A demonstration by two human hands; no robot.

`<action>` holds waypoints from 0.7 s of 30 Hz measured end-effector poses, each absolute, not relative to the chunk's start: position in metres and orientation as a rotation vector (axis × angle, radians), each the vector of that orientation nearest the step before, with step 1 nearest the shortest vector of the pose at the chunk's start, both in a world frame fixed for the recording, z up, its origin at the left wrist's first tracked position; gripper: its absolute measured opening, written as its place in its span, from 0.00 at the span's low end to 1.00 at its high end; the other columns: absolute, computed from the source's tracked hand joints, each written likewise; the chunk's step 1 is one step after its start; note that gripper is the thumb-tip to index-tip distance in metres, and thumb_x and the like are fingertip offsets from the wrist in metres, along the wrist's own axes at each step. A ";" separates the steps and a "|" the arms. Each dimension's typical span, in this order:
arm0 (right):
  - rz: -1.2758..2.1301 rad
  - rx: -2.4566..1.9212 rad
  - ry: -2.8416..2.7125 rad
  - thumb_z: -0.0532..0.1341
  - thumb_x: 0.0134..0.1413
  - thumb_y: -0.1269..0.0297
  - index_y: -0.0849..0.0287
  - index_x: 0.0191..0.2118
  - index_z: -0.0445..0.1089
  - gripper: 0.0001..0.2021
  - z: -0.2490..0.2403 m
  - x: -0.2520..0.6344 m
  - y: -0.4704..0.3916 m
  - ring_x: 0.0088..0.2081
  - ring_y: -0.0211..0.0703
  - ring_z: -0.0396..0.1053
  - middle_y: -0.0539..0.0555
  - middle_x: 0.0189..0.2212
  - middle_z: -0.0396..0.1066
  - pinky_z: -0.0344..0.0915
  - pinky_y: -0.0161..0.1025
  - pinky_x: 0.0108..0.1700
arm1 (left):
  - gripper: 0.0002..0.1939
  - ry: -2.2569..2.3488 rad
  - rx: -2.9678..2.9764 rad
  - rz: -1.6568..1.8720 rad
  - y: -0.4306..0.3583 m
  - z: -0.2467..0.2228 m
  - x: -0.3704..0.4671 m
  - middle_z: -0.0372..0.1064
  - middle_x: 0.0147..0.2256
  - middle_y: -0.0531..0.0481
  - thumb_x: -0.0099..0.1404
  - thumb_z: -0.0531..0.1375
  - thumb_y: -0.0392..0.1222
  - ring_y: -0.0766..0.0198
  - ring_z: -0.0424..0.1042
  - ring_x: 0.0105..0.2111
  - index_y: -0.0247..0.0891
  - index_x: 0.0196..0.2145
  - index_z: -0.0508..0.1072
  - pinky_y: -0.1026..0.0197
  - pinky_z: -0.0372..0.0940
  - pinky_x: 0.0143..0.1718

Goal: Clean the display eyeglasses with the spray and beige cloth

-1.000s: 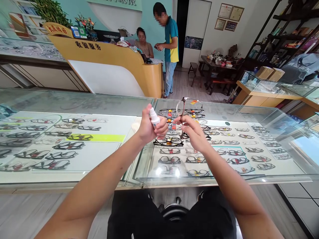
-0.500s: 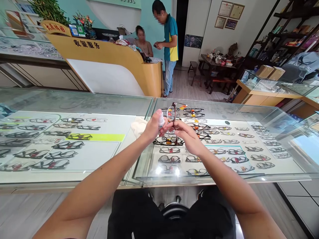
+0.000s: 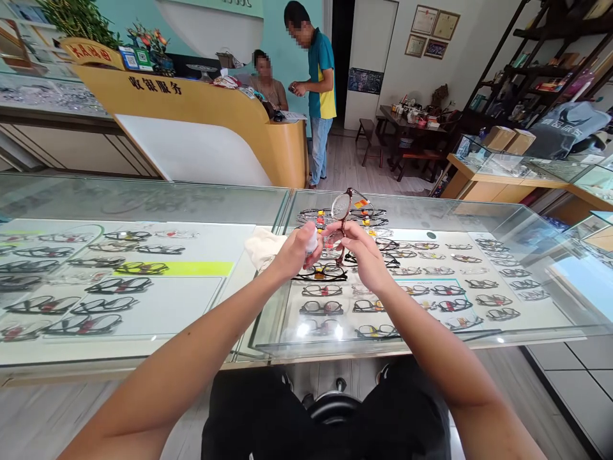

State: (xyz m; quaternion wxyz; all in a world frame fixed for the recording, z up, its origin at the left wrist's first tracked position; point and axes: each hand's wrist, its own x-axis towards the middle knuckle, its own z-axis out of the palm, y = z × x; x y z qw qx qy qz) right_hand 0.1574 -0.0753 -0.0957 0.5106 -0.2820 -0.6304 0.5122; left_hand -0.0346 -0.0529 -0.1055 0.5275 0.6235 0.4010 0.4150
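Observation:
My left hand (image 3: 294, 252) is closed around a small white spray bottle (image 3: 311, 241), its top pointing up and to the right. In my right hand (image 3: 363, 255) is a pair of dark red-brown eyeglasses (image 3: 341, 207), turned on edge over the glass counter. One lens stands above my fingers and the other sits lower, by my fingertips. An orange tag shows near the glasses' temple. The bottle is just left of the lower lens. Behind my left wrist, a cream cloth (image 3: 263, 248) lies crumpled on the counter.
Rows of eyeglass frames (image 3: 322, 291) lie inside the glass display case (image 3: 431, 345) below my hands. More frames fill the left case. Across the aisle is a yellow-and-white cashier counter (image 3: 191, 147), with one person (image 3: 320, 80) standing and another seated behind it.
The eyeglasses have tilted and turned, so the upper lens now faces me more. Both hands stay close together, the left still on the bottle. The camera view has shifted slightly.

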 end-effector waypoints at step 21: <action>1.191 -0.669 -1.470 0.59 0.63 0.58 0.54 0.52 0.75 0.15 -0.099 0.161 -0.071 0.46 0.50 0.72 0.56 0.49 0.80 0.68 0.48 0.53 | 0.14 1.695 1.212 1.687 0.036 -0.127 -0.150 0.67 0.32 0.49 0.65 0.65 0.52 0.58 0.69 0.32 0.41 0.35 0.68 0.55 0.65 0.37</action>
